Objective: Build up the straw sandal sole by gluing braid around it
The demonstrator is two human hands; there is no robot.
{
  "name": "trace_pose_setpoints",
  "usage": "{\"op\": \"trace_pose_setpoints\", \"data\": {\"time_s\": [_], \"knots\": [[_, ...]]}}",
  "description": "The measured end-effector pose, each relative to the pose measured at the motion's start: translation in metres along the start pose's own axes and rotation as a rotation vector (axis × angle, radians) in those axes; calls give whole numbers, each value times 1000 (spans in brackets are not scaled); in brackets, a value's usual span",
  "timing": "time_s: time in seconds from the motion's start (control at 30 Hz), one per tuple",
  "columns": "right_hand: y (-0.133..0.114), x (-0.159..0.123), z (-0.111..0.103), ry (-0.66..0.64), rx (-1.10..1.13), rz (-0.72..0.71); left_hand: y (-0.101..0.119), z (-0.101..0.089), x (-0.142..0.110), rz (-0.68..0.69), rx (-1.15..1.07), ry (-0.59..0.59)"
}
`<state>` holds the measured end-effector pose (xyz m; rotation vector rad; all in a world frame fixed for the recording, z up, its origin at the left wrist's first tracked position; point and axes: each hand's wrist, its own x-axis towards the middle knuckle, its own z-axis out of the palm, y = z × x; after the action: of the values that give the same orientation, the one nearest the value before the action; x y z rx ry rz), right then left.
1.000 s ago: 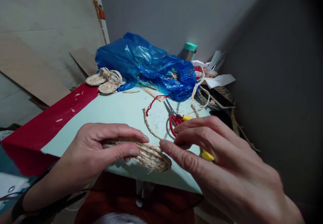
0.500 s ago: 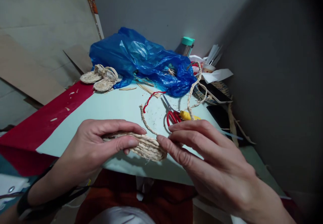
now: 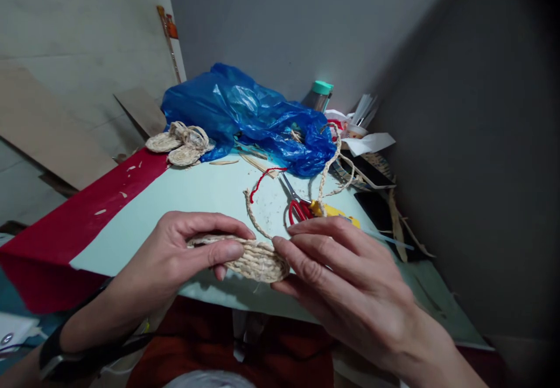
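Woven piece: long, flat coil of pale braid, woven piece (image 3: 258, 261) held above the near part of the table, between the 2 hands; stitched rows face the camera, with fine loose fibres at the lower edge.
Left hand: left hand (image 3: 177, 248) clamped on the left part of the woven piece, thumb on the near face, fingers behind.
Right hand: right hand (image 3: 350, 274) at the right end of the woven piece, index fingertip at the top edge, thumb lower down; cannot tell whether it pinches or only touches.
Hand spacing: apart, 1 at each side of the piece.
Braid tail: braid tail (image 3: 252, 216) runs from beside the right index fingertip up and away over the table.
Red yarn: red yarn (image 3: 261, 180) curves just beside the tail's far end.
Scissors: scissors (image 3: 297, 201) with red handles, blades pointing away; yellow tool (image 3: 339, 214) at their right, partly hidden.
Braided cord: braided cord (image 3: 326, 172) loops down from the blue bag's right edge.
Blue bag: crumpled blue bag (image 3: 249, 105) along the table's far side.
Sandals: 2 woven sandals (image 3: 186, 154) at the bag's left end.
Jar: jar (image 3: 321, 88) with teal lid, behind the bag.
Table: pale green table (image 3: 205, 192), red strip (image 3: 98, 219) along its left side, bearing pale scraps.
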<state>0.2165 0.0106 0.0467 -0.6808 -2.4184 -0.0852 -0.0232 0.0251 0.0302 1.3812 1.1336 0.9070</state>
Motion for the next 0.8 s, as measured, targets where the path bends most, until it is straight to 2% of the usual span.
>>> {"op": "trace_pose_setpoints", "data": {"time_s": [0.17, 0.33, 0.4, 0.53, 0.6, 0.7, 0.73, 0.77, 0.8], "knots": [[4, 2, 1, 9, 85, 37, 4, -5, -3, 54, 118, -45], [14, 1, -5, -111, 215, 95, 5, -12, 0, 82, 92, -92], [18, 2, -7, -149, 276, 89, 6, -15, 4, 114, 136, -50], [19, 4, -9, -192, 313, 68, 9, -18, 11, 252, 374, 134], [18, 5, -10, -209, 315, 64, 10, -20, 12, 300, 419, 276], [18, 6, -11, -234, 328, 66, 12, -22, 9, 300, 418, 487], [18, 6, -11, -239, 330, 68, 13, -22, 9, 285, 403, 490], [18, 7, -12, -241, 331, 66, 14, -21, 8, 270, 384, 440], [19, 7, -12, -242, 334, 67, 14, -19, 7, 260, 366, 341]]}}
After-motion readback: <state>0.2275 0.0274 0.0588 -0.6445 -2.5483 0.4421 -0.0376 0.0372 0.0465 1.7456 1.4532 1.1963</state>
